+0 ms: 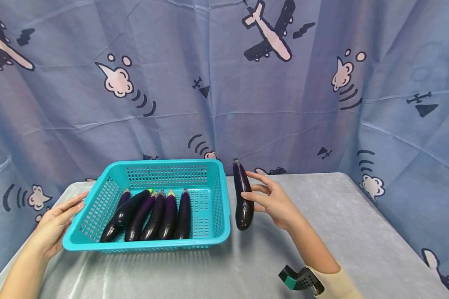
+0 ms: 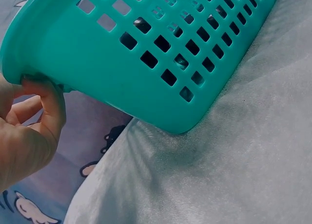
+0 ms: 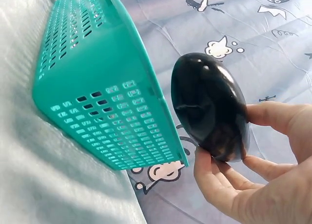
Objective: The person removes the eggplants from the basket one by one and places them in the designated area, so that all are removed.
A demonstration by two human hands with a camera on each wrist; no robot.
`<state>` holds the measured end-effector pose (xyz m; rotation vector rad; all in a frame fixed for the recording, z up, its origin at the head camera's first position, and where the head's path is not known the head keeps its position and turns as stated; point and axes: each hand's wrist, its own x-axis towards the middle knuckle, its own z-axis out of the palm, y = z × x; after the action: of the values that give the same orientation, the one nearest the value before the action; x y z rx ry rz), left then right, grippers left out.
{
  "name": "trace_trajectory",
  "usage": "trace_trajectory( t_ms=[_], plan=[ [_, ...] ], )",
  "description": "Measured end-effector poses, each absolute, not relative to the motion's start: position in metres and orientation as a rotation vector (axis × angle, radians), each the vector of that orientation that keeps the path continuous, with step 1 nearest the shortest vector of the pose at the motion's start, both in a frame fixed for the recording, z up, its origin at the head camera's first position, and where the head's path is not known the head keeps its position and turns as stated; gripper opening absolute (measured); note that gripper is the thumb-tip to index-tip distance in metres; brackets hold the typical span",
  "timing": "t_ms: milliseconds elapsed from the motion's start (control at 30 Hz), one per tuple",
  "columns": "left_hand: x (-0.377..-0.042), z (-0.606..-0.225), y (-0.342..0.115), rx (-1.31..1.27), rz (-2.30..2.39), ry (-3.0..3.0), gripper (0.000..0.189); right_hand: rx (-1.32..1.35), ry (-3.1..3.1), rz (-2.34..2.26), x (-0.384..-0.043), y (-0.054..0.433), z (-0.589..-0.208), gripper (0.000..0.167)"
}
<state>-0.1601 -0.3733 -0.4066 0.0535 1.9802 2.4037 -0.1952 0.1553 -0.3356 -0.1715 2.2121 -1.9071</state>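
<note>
A turquoise plastic basket [image 1: 209, 241] stands on the table, with several dark purple eggplants [image 1: 168, 218] lying side by side in its left and middle part. My left hand [image 1: 56, 224] grips the basket's left rim; in the left wrist view the fingers [image 2: 51, 104] curl under that rim. Just beyond the basket's right side, my right hand [image 1: 275, 199] holds one eggplant [image 1: 243, 199] nearly upright, stem end up, between thumb and fingers. The right wrist view shows this eggplant's rounded, glossy end [image 3: 207, 100] close up, apart from the basket wall [image 3: 131, 53].
A grey cloth covers the table [image 1: 321, 207], which reaches out to the right of the basket. Behind it hangs a blue curtain [image 1: 172, 83] printed with planes and clouds. A black and green strap device [image 1: 301, 278] sits at the right sleeve [image 1: 333, 284].
</note>
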Motion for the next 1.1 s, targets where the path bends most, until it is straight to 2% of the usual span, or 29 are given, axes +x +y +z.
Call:
trace_trajectory(
  t_ms=[667, 1100],
  plan=[
    [-0.16, -0.407, -0.373, 0.063, 2.42, 1.951, 0.047, -0.191, 2.187, -1.935, -0.198, 0.17, -0.344, 0.074],
    [-0.16, -0.408, -0.372, 0.037, 2.418, 1.969, 0.046, -0.125, 2.221, -1.925, -0.201, 0.174, -0.356, 0.069]
  ],
)
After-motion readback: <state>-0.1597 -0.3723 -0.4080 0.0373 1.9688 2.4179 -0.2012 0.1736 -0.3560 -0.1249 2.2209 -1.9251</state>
